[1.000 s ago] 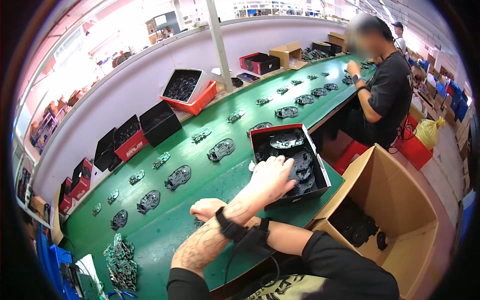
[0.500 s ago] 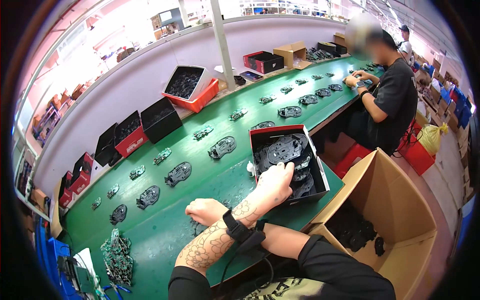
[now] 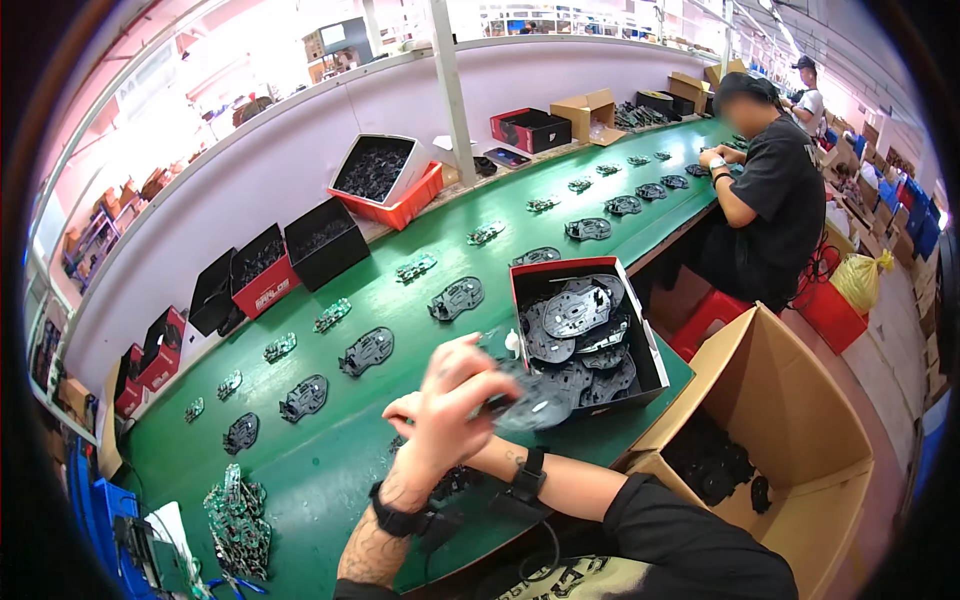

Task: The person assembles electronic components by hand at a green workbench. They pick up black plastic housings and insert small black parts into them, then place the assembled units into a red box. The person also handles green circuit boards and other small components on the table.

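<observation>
My left hand (image 3: 452, 395) crosses over my right arm, its fingers closed on a black computer-mouse base (image 3: 543, 405) blurred by motion. Just beyond that base stands an open red-and-black box (image 3: 573, 267) heaped with similar bases (image 3: 578, 312). My right hand (image 3: 400, 408) lies mostly hidden behind the left one, low over the green table (image 3: 330, 490). Only some of its fingers show, so its grip cannot be made out. Dark parts (image 3: 455, 484) lie beneath my crossed arms. Black mouse bases (image 3: 367, 351) and green circuit boards (image 3: 333, 314) run in two rows beyond my hands.
A small white bottle (image 3: 513, 344) stands beside the box. A pile of circuit boards (image 3: 238, 525) lies at the near left. An open carton (image 3: 810, 480) with black parts is at my right. Parts boxes (image 3: 325, 240) line the back wall. A co-worker (image 3: 785, 180) sits at the far right.
My left hand has come out of the box and moved left, carrying a mouse base. The rows have shifted slightly right in view. The co-worker's head is lower and their arms have moved.
</observation>
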The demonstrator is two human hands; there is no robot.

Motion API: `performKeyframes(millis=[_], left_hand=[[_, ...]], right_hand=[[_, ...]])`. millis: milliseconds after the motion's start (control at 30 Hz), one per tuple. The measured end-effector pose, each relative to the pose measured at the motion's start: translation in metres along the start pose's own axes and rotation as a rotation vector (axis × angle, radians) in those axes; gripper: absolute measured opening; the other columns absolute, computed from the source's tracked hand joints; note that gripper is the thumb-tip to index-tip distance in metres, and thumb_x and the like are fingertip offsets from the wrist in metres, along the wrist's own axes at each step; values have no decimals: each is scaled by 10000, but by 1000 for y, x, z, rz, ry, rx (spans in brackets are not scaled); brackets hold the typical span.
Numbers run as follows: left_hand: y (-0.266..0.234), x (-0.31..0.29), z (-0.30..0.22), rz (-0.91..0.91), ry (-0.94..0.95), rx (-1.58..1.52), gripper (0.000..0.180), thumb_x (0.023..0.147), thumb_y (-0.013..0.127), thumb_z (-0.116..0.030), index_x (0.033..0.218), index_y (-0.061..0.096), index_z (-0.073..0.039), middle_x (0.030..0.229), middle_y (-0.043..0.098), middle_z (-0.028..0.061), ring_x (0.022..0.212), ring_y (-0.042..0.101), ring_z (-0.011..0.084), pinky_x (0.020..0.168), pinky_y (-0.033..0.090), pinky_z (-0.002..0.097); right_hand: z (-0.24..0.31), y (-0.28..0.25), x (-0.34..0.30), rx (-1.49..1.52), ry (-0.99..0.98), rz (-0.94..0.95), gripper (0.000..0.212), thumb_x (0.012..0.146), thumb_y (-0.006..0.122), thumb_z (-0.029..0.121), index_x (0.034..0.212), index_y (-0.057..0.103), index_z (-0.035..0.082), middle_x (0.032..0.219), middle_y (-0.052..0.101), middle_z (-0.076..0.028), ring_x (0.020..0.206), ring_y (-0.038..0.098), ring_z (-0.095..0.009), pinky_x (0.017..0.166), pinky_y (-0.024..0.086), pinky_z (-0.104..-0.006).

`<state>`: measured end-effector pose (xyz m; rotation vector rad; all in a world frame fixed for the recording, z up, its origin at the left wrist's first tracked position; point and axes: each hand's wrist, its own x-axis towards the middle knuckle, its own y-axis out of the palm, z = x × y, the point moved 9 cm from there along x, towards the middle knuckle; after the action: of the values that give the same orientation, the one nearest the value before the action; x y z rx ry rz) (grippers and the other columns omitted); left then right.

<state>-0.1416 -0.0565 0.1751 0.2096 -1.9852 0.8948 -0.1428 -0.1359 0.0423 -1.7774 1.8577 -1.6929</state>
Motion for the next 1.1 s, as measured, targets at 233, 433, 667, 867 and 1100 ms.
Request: performKeyframes(millis=[233,433,667,867,1100], left_hand=[[-119,-157,64,-480,-359,378,169,640,740,-67,666,574,-55,1136,518,139,1083,525,298,943,465,467],[-126,-191,96,-538,-471,249,95,714,677,-42,670,595,-23,1310,464,177,1220,492,347,971,447,419],[-100,-180,84,-304,-384,162,218,796,684,-94,1011,692,-54,1426,365,183,1275,459,350,1004,429,441],[-88,-227,131,-566,-903,-478,546,949,443,-340,1353,419,27,1240,537,149,1073,574,215,838,504,320],[-58,-225,129,-476,-1067,-877,431,974,433,-364,1163,538,9,818,645,67,515,575,123,439,481,246]], right_hand=[[-16,64,-16,-3554,-977,-757,172,888,660,124,1033,654,32,1065,673,-57,942,649,-138,803,524,-277],[9,40,-20,-3557,-505,-1040,88,860,664,64,930,680,13,1336,505,-97,1042,617,-183,887,527,-316],[12,60,-23,-3670,-791,-929,129,843,692,79,949,689,6,1055,649,-84,866,637,-114,717,532,-256],[-6,50,-19,-3783,-1081,-730,154,878,668,65,1018,655,2,942,671,-30,822,627,-79,725,509,-228],[-9,57,-22,-3889,-1130,-537,133,887,635,15,1016,639,-17,997,658,-48,911,640,-109,813,514,-251]])
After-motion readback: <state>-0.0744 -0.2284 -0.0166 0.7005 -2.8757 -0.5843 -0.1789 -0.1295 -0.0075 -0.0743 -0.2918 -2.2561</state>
